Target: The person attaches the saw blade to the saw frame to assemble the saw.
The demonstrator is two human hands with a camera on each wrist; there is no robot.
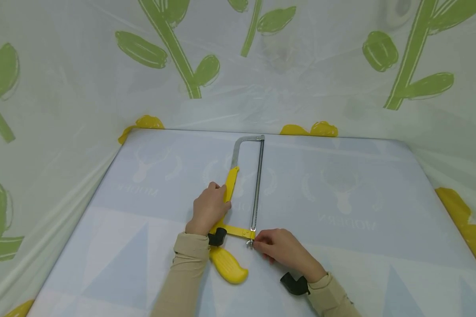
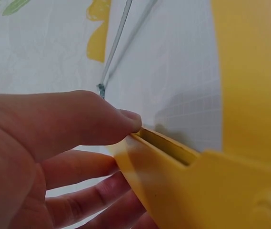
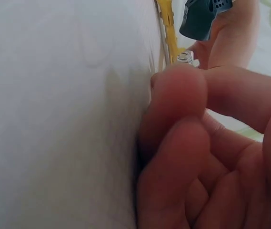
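Note:
A hacksaw with a yellow and grey metal frame lies on the table, its blade running along the right side. My left hand grips the yellow back of the frame; in the left wrist view the thumb presses on its slotted edge and the fingers lie beneath. At the near end of the blade sits a silver wing nut. My right hand has curled fingers and pinches at this wing nut, which its fingertips partly hide in the right wrist view. Below the left wrist shows the yellow handle.
A pale patterned cloth covers the table. Behind it and at the sides hangs a white sheet with green leaf prints. Each wrist wears a black camera mount.

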